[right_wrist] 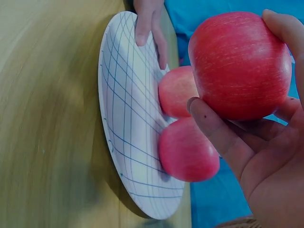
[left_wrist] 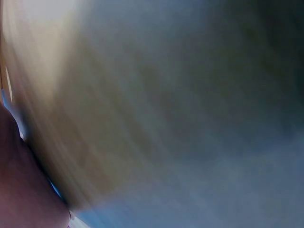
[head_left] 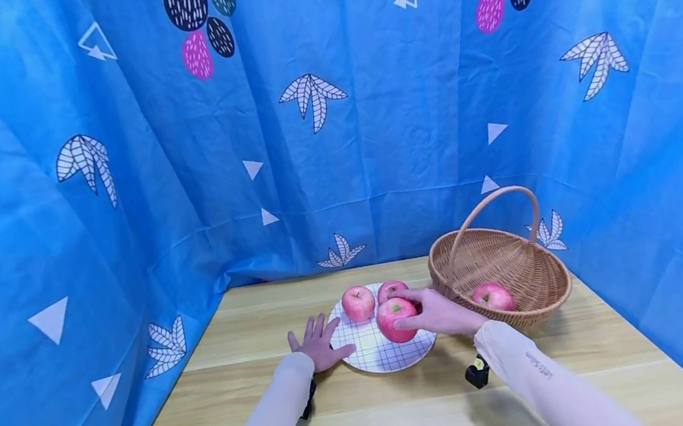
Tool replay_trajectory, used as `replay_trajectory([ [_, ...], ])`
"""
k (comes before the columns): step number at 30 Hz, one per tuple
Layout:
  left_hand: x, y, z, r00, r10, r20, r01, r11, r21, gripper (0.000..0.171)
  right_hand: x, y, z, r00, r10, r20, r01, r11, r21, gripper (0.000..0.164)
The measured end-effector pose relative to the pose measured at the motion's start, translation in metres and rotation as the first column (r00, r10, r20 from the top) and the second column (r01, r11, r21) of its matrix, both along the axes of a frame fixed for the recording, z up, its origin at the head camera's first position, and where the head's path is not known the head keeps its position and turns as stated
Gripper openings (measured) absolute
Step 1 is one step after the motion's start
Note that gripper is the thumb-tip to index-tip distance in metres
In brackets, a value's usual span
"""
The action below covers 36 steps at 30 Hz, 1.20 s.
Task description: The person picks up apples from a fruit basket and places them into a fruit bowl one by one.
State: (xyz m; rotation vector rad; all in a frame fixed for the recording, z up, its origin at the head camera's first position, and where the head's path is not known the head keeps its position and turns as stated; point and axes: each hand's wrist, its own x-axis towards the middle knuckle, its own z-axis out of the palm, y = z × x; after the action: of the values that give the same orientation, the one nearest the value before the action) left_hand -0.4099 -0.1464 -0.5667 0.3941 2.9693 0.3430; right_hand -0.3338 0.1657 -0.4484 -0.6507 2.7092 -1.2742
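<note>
My right hand (head_left: pixel 437 309) grips a red apple (head_left: pixel 397 321) over the plate; in the right wrist view the held apple (right_wrist: pixel 241 65) appears raised off the plate, thumb and fingers around it. The round white plate (head_left: pixel 383 358) has a blue grid pattern. On its far side sit two more apples, one at the left (head_left: pixel 358 304) and one at the right (head_left: pixel 392 289), the latter partly covered by my hand. My left hand (head_left: pixel 320 345) is spread with straight fingers at the plate's left rim. The left wrist view is mostly blurred tabletop.
A wicker basket (head_left: pixel 532 275) with a tall handle stands right of the plate, tilted toward me, with one apple (head_left: pixel 494 297) inside. Everything is on a wooden table (head_left: pixel 365 421). Blue patterned cloth (head_left: pixel 335 157) hangs behind and along both sides.
</note>
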Motion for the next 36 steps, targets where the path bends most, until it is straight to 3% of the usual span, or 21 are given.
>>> replay_trajectory([
  [9, 0.0, 0.0, 0.001, 1.0, 0.002, 0.012, -0.002, 1.0, -0.001, 0.102, -0.006, -0.011, -0.01, 1.0, 0.003, -0.026, -0.002, 1.0, 0.017, 0.078],
  [19, 0.004, 0.0, 0.004, 1.0, -0.011, 0.024, 0.011, 1.0, 0.004, 0.1, -0.016, -0.023, -0.02, 1.0, -0.005, 0.001, 0.005, 1.0, -0.027, 0.08],
  [26, 0.003, -0.001, 0.003, 1.0, 0.001, 0.013, -0.001, 1.0, -0.002, 0.1, -0.023, -0.032, -0.028, 0.999, 0.035, -0.001, -0.035, 0.999, -0.032, 0.083],
  [36, 0.002, 0.002, 0.004, 1.0, -0.002, 0.008, 0.002, 1.0, -0.009, 0.102, -0.029, -0.038, -0.036, 0.999, 0.003, 0.041, -0.002, 0.999, -0.041, 0.085],
])
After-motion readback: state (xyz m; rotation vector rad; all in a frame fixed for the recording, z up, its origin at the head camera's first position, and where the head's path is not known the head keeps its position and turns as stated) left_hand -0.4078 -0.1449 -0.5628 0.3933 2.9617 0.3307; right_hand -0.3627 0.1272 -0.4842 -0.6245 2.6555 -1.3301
